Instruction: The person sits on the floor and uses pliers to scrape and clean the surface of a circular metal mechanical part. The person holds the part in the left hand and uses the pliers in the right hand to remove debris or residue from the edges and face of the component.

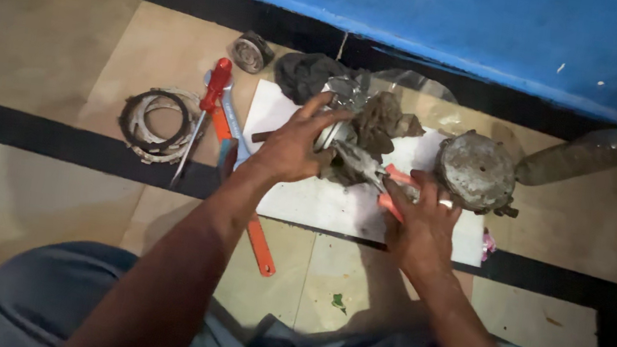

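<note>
Pliers [380, 181], orange-handled, pinched in right hand [421, 230] grip; long axis slants up-left from grip, nose meeting grimy metal engine part [343, 150]. Left hand [292, 148], fingers spread, clasps that part's left side, on white sheet [298, 196] on floor.

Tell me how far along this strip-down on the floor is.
Looks done: ring plates and a small round part lie set aside on the tiles, and a round housing sits on the white sheet. In hand: left hand steadies a grimy metal part; right hand works orange-handled pliers on it. Left: that part remains in one piece.
</note>
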